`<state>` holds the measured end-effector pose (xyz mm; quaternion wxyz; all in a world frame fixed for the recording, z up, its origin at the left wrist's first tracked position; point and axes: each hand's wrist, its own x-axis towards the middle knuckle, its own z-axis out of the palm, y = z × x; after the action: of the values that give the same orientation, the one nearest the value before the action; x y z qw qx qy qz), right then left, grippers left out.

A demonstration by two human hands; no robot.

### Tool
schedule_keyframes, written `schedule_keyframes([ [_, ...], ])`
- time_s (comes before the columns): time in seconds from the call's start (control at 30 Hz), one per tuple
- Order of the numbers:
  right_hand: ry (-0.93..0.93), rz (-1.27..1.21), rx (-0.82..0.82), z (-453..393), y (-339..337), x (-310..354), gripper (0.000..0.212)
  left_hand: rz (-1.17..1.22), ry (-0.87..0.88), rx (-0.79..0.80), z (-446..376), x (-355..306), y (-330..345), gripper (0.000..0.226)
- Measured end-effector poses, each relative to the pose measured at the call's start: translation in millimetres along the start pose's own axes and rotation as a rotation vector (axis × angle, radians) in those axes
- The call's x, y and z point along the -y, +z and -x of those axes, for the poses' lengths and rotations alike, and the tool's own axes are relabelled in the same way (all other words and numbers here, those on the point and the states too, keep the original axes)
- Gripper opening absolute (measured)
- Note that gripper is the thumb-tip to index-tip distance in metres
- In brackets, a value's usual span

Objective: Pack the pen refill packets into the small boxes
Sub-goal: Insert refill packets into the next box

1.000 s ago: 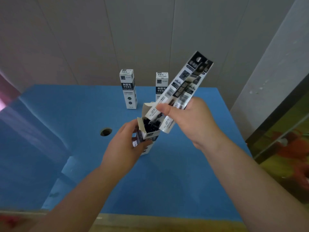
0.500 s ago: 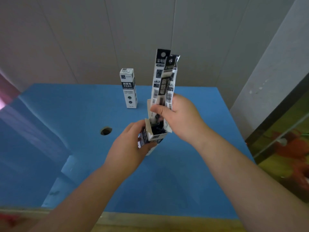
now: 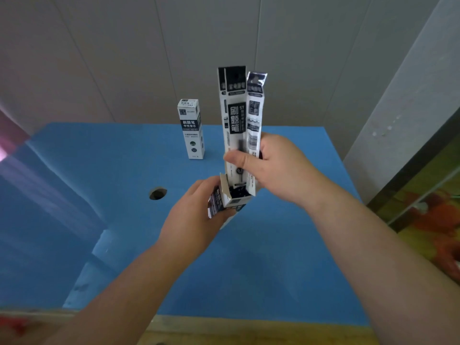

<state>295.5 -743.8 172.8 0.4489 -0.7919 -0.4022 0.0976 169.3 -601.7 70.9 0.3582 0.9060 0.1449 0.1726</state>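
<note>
The open box [image 3: 230,197] is the landmark, held above the table [image 3: 286,257] by the left hand [image 3: 196,220]. The refill packets [image 3: 240,125] stand upright in its top; the right hand [image 3: 273,168] is to its right. The closed box [image 3: 191,129] stands behind-left, the hole [image 3: 157,193] left.

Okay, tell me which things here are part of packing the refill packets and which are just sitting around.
Part of the job:
- refill packets, pinched upright by the right hand, lower ends at the box mouth
- open small box, gripped by the left hand
- closed small box, upright on the table

Just there:
- blue table
- round hole in the tabletop
</note>
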Motion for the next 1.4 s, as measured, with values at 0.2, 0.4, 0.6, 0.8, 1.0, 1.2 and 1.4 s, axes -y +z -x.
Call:
schedule_keyframes([
  [0.2, 0.104, -0.036, 0.085, 1, -13, 0, 0.011, -0.012, 0.01, 0.003, -1, 3, 1, 0.056],
  [0.4, 0.147, -0.035, 0.073, 2, -12, -10, 0.006, 0.005, -0.006, -0.007, -2, 2, 1, 0.058],
  [0.6, 0.114, -0.033, 0.011, 13, 14, -23, 0.012, 0.043, -0.03, -0.02, -2, 2, 1, 0.054],
  [0.8, 0.097, -0.101, 0.011, 12, 2, -21, 0.019, 0.034, -0.03, -0.017, -6, 2, 2, 0.054],
  [1.0, 0.076, -0.034, 0.031, 2, -17, -13, 0.014, 0.031, -0.033, -0.012, -9, 3, 3, 0.056],
  [1.2, 0.12, 0.076, 0.123, -1, -11, -15, 0.022, 0.061, -0.025, 0.002, -11, 0, 3, 0.056],
  [1.4, 0.027, 0.37, 0.113, -4, -15, -10, 0.024, 0.058, -0.032, -0.005, -13, 4, 5, 0.057],
])
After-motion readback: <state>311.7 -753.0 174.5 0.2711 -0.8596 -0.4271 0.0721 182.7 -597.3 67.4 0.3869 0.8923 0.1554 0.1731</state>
